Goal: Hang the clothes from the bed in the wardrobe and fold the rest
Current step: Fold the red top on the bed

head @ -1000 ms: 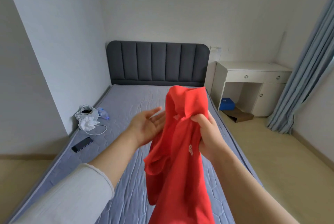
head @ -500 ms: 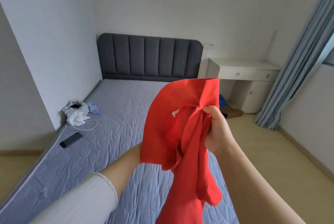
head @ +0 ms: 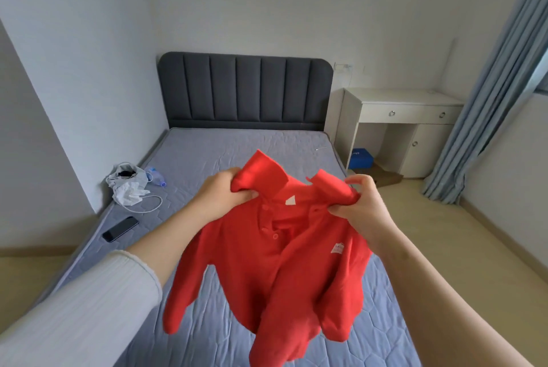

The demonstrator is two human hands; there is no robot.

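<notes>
While the left hand (head: 221,193) grips the left shoulder of the shirt (head: 275,266) and the right hand (head: 360,203) pinches the right shoulder beside the collar, the garment hangs spread above the bed (head: 207,153), front facing the camera. At 9 o'clock lie a phone (head: 120,228), cable (head: 149,205) and bag (head: 127,185). Risk: the grips hold bunched cloth only; slack fingers would drop one shoulder, and the shirt would crumple onto the bed.

Black phone (head: 120,229) left, near; white plastic bag (head: 127,185), white cable (head: 152,206) just beyond it. White table (head: 400,101) far right, blue box (head: 361,158) underneath. Blue-grey curtain (head: 486,99) right.
</notes>
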